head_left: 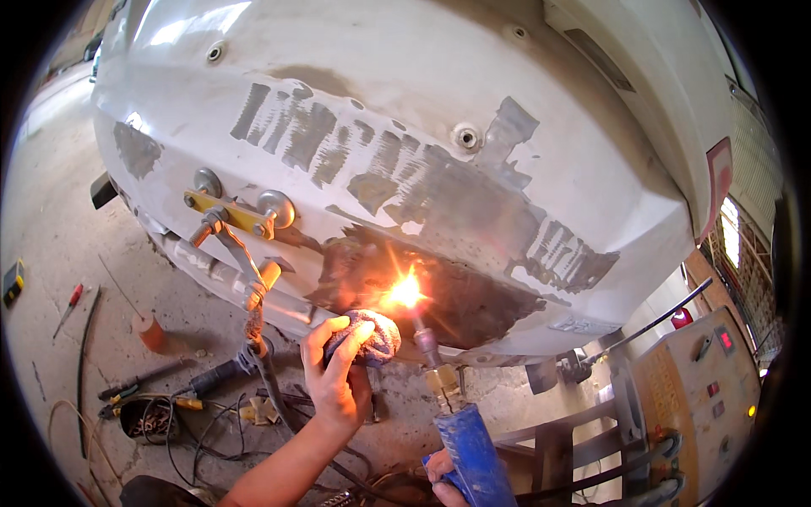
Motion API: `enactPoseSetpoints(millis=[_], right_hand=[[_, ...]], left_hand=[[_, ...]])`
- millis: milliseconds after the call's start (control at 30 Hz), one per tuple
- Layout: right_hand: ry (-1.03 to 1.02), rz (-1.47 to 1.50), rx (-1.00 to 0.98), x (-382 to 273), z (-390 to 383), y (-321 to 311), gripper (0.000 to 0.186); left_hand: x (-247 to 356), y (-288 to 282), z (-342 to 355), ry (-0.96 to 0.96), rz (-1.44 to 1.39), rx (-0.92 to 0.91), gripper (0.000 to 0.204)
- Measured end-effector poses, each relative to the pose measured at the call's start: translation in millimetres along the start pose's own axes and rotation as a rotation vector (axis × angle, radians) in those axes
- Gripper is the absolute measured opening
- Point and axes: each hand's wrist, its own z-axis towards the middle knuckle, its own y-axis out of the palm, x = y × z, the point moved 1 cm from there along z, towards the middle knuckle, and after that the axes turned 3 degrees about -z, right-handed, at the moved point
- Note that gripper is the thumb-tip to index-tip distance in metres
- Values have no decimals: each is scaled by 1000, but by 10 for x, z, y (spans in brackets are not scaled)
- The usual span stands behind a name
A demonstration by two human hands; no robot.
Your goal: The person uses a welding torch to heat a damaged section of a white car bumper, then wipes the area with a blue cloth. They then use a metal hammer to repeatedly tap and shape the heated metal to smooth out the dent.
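My left hand (338, 380) grips a wadded cloth (363, 336) close below a bright flame (407, 289). The flame glows at the tip of a blue-handled torch (469, 448) with a brass fitting, held by my right hand (443, 477) and mostly hidden behind the handle. Behind both is a white vehicle panel (608, 144) with sanded grey patches and a dark, scorched area (498, 308) around the flame. A yellow bar (243, 215) with round metal pads is fixed to the panel at left, with a metal arm hanging from it.
On the concrete floor (76, 194) lie cables, a screwdriver (69, 308), a yellow-black device (13, 281), an orange block (150, 332) and a container of small metal pieces (148, 422). A boxy machine (667, 397) on a dark frame stands at the right, with hoses attached.
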Motion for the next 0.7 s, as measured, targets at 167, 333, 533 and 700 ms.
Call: enactPoseSetpoints(millis=[167,333,533,700], right_hand=[[636,1102,-108,644,-346,-383,51],[636,1151,-486,170,-12,-178,54],[480,1106,-111,308,-170,-148,56],[327,840,-137,72,-185,-166,51]], left_hand=[[-24,39,-31,-5,-35,9,30],[-31,53,-45,12,-29,20,30],[18,26,-21,-26,-49,21,29],[123,5,215,-32,-75,91,32]])
